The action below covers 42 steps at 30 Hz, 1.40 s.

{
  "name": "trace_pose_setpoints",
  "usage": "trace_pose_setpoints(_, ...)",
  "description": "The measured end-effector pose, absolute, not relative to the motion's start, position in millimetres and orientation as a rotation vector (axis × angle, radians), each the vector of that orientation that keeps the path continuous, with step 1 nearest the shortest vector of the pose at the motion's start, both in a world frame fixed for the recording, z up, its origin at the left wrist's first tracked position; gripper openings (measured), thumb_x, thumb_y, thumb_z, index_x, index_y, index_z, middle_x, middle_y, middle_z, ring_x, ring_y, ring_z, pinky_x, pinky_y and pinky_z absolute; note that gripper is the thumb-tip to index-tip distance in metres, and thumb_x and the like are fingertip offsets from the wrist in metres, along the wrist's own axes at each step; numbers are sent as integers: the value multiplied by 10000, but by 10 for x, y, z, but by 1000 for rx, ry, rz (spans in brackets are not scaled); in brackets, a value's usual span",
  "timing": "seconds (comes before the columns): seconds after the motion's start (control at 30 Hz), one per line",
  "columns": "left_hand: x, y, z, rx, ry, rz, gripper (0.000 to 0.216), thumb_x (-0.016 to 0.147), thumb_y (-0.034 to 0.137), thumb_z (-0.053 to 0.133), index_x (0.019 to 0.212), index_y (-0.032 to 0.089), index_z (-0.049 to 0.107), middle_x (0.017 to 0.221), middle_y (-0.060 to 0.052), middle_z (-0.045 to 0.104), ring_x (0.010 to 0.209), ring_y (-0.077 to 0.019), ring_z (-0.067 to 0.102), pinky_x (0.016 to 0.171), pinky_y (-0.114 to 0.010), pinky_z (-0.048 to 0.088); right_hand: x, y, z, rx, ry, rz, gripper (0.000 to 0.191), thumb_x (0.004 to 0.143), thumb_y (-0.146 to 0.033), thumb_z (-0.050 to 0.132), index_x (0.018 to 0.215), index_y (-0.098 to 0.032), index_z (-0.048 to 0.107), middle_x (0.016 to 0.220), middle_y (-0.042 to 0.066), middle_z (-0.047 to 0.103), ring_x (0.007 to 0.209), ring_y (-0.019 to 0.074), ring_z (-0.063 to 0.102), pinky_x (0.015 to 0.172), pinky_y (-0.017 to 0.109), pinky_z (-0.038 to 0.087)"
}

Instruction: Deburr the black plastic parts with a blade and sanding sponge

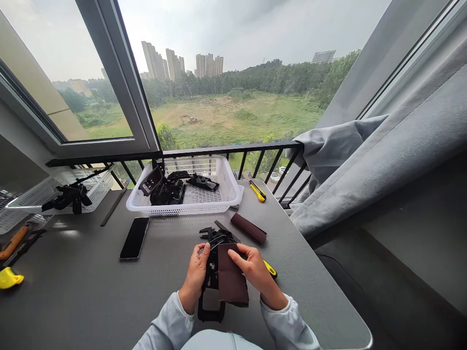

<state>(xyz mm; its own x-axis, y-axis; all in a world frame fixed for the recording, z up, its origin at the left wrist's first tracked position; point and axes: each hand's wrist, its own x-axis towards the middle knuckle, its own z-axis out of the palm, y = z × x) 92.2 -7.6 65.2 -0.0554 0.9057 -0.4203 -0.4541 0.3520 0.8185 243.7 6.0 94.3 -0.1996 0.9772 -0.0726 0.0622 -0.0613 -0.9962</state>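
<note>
My left hand (197, 274) is closed on the side of a black plastic part (211, 311), which has a rectangular frame at its lower end. A folded sheet of dark brown sandpaper (232, 282) lies over the right side of this part. My right hand (255, 270) pinches the sheet's upper edge between thumb and fingers. Just beyond my hands is a black caliper (208, 233), partly covered. From under my right hand sticks out a yellow and black handle (270, 269); the rest of that tool is hidden. A curled piece of sandpaper (248, 227) rests further right.
A white plastic basket (189, 209) with several black parts stands at the back. A yellow utility knife (258, 191) lies to its right. A phone (134, 239) is on the left. Another basket (98, 187) and a wooden-handled tool (14, 241) are at far left. The grey table's (328, 311) right edge is near.
</note>
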Motion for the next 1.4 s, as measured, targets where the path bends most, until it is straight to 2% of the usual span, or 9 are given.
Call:
trace_pose_setpoints(0.27,923,-77,599,490,1163,1176,575,612,610,767,938,189,550,689,5,667,563,-136,619,533,-235,470,2408,49,925,-1183,-1257,1463,387,711,-524,703,785,-150,768,722,41,704,651,177,574,583,278,462)
trace_pose_setpoints(0.43,904,-74,619,455,1164,1169,629,574,502,834,1021,196,515,718,-9,684,536,-138,613,513,-240,462,2453,30,888,-1118,-1140,1595,400,684,-527,737,814,-150,774,739,43,713,647,166,576,578,267,452)
trace_pose_setpoints(0.57,931,-72,594,450,1153,1293,549,609,507,803,981,194,547,795,-14,681,632,-149,632,600,-263,484,2357,-44,836,-1019,-1139,1751,403,678,-522,744,813,-143,779,685,31,698,608,148,565,576,259,436)
trace_pose_setpoints(0.7,951,-81,524,445,1216,1369,446,651,548,739,834,175,574,754,-16,642,641,-149,594,629,-285,480,2258,-85,794,-1008,-1116,1748,392,673,-516,746,774,-139,776,686,32,689,608,143,548,555,245,410)
trace_pose_setpoints(0.8,926,-88,505,432,1203,1384,393,659,473,733,884,188,582,779,-19,652,673,-165,605,650,-297,481,2232,-78,776,-1004,-1112,1718,372,676,-508,742,750,-145,772,678,30,685,621,151,547,567,251,413)
trace_pose_setpoints(0.97,866,-61,555,524,1165,1344,510,619,421,793,1019,181,588,973,-66,680,846,-212,649,756,-322,491,2230,-60,704,-1000,-1124,1727,400,663,-532,740,712,-135,756,637,18,651,568,122,490,527,234,366)
trace_pose_setpoints(1.07,857,-28,569,524,1226,1311,549,552,430,851,957,173,583,926,-58,668,783,-189,640,732,-312,492,2224,-68,662,-1003,-1127,1740,429,646,-555,745,690,-128,747,581,3,605,521,98,432,493,220,317)
trace_pose_setpoints(1.23,862,-18,549,539,1251,1267,598,482,395,898,931,181,566,821,-19,644,711,-160,609,673,-281,482,2251,-80,688,-993,-1140,1755,421,639,-555,747,693,-138,754,589,6,602,551,109,445,506,223,331)
trace_pose_setpoints(1.4,857,-53,539,585,1191,1229,582,494,381,897,940,183,581,857,-36,669,780,-184,630,703,-292,491,2378,-13,737,-1003,-1152,1722,381,660,-525,736,691,-146,756,626,12,626,577,117,468,537,232,358)
